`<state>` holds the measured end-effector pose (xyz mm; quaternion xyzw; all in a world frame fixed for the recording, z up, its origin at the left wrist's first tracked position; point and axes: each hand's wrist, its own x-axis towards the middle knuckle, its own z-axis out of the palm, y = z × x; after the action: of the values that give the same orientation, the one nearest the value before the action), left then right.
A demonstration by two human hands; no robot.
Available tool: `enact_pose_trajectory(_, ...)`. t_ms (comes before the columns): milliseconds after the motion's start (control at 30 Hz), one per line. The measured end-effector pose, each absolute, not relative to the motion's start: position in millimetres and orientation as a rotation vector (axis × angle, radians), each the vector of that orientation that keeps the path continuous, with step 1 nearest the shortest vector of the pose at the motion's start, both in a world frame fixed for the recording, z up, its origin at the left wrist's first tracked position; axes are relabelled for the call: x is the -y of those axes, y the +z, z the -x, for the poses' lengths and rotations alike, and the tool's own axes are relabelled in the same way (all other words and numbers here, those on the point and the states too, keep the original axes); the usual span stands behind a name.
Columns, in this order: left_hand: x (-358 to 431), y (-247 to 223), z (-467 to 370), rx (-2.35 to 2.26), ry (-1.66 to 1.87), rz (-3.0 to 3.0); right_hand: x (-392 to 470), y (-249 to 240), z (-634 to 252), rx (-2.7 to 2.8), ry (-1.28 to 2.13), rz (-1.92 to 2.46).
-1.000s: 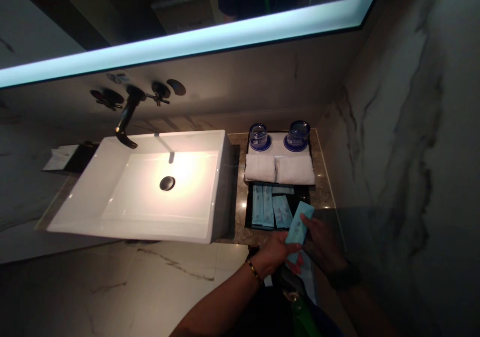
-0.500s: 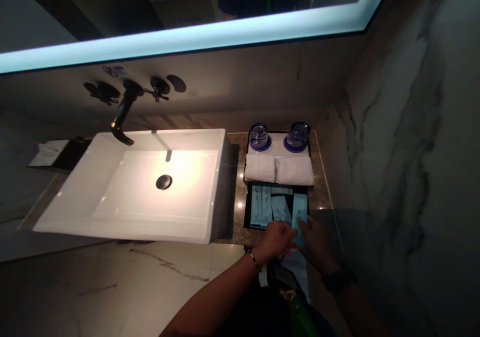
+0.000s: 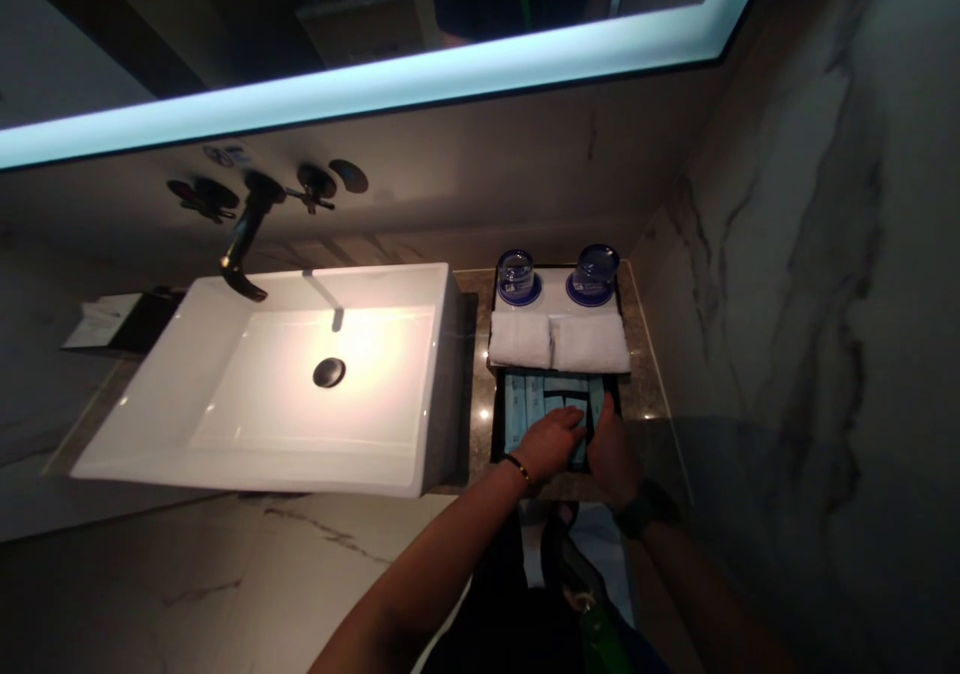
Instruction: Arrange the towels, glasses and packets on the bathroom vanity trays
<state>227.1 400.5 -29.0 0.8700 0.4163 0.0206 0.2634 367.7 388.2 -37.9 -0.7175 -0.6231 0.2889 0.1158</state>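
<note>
The right hand (image 3: 615, 454) has its thumb up by the long blue packet (image 3: 597, 394), at the right side of the black tray (image 3: 497, 444). I can't tell if its fingers are pinching the packet or only touching it, because the hand hides the packet's lower part. The left hand (image 3: 551, 439) lies over the middle, its fingers near each other and pointing to the right. A small blue packet (image 3: 576, 409) is partly under those fingers, and I can't see if they hold it.

A moment ago, both hands were at the front edge of the tray, with the long packet sticking out toward the person. Now it sits farther in, and both hands have gone in over the tray too.

On the left side of the tray, two thin blue packets (image 3: 516, 404) lie side by side, as they did before. Their printing is too tiny to read. Just behind are two white towels (image 3: 592, 342), then two glasses (image 3: 516, 272). Off to the left is the big white sink (image 3: 300, 444). The mirror (image 3: 360, 14) is cut off at the top, and the shape in it is too dark to make out.
</note>
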Motion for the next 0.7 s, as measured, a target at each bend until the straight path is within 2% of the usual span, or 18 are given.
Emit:
enact_pose_trajectory(200, -424, -17, -230, -1.435, 0.132, -2.346, -383, -49, -359, 1.895, 0.596, 2.166)
enact_pose_trajectory(333, -441, -26, -233, -1.513, 0.057, -2.326, -370, -43, -358, 2.047, 0.49, 2.036)
enact_pose_trajectory(567, -443, -27, -232, -1.459, 0.059, -2.38, -370, -45, -360, 2.331, 0.427, 1.751)
enact_pose_trajectory(700, -422, -24, -217, -1.65, 0.073, -2.408, -372, -47, -365, 2.411, 0.417, 1.685)
